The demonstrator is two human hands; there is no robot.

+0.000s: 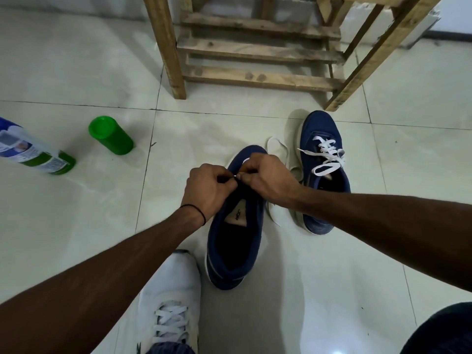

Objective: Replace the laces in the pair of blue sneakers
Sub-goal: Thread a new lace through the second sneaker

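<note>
A blue sneaker (235,241) stands on the tiled floor in front of me, toe pointing away. Over its eyelets my left hand (207,190) and my right hand (270,180) meet, both pinching a white lace (245,159) whose tip shows between the fingertips. The hands hide most of the eyelet rows. A second blue sneaker (323,175) stands to the right, threaded with a white lace (328,155) that lies loose on top. Between the two shoes a cream lace (282,154) lies on the floor.
A wooden stool frame (258,47) stands just beyond the shoes. A green cap (111,135) and a lying green spray can (35,149) are at the left. My white shoe (171,297) is at the bottom, and a dark knee (444,330) at the lower right.
</note>
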